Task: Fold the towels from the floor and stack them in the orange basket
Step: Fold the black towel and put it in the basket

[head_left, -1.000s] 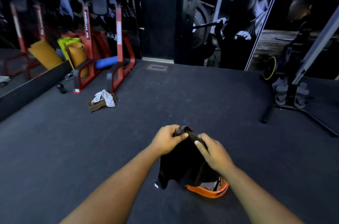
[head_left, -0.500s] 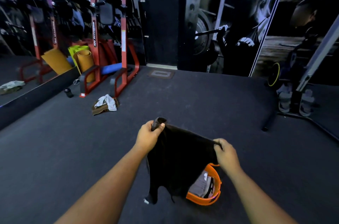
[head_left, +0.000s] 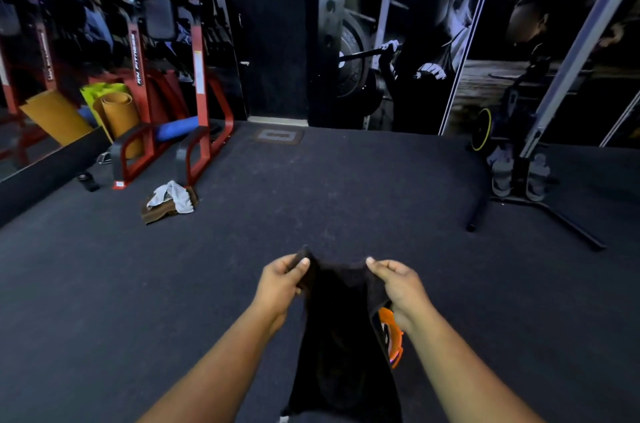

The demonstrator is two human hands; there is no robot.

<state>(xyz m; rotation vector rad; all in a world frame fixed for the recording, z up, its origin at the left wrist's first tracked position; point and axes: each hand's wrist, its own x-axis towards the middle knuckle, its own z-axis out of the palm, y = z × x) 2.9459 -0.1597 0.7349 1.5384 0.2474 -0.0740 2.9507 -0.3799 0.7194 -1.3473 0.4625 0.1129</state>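
A black towel (head_left: 341, 336) hangs lengthwise in front of me, held by its top edge. My left hand (head_left: 280, 284) pinches the top left corner and my right hand (head_left: 398, 284) pinches the top right corner. Behind the hanging cloth, only a sliver of the orange basket (head_left: 394, 339) shows on the floor below my right hand. A white towel (head_left: 171, 197) lies crumpled on a brown towel (head_left: 156, 213) on the floor at the left, by the red rack.
Red steel rack (head_left: 199, 131) with rolled mats (head_left: 117, 114) stands at the back left beside a mirror wall. A black bar (head_left: 476, 211) and a machine base with shoes (head_left: 516, 176) sit at the right. Dark carpet (head_left: 346, 194) stretches ahead.
My hands went from bunched together to spread apart, then came closer again. The black towel now hangs longer and narrower, hiding most of the orange basket.
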